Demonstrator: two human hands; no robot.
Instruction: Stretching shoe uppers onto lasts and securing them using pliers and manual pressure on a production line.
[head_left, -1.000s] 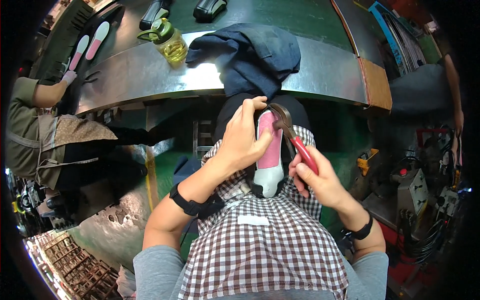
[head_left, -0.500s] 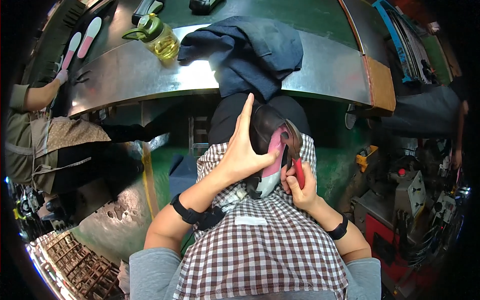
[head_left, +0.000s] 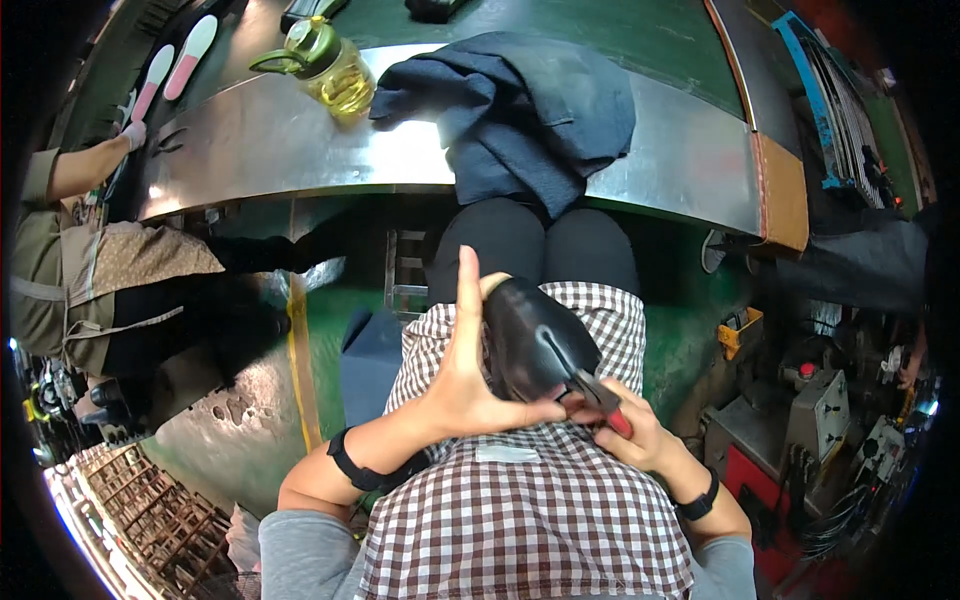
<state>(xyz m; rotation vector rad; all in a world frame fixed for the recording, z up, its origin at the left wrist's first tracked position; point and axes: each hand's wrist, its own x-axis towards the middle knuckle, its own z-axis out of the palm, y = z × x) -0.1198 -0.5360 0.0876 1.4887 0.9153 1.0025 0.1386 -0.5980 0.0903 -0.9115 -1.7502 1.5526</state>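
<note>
A black leather shoe [head_left: 540,340] is on my lap, its dark glossy upper turned up. My left hand [head_left: 465,390] grips it from the left, index finger pointing up along its side and thumb stretched across its near end. The other fingers are mostly hidden by the shoe. In my right hand [head_left: 640,430] is a pair of pincers [head_left: 602,400] with dark metal jaws and red handles. The jaws are at the shoe's near right edge, close to my left thumb. I cannot tell whether they bite the leather.
Ahead is a metal-edged workbench [head_left: 690,170] with a folded navy cloth [head_left: 540,110] and a green-lidded bottle [head_left: 330,75]. Pink-and-white insoles [head_left: 190,55] lie at its far left, near another person's gloved hand [head_left: 133,135]. A machine [head_left: 815,410] stands at right.
The shoe has been turned and drawn nearer to me, so its pink-and-white underside is out of sight and the black upper shows. Both hands and the pincers have come nearer with it.
</note>
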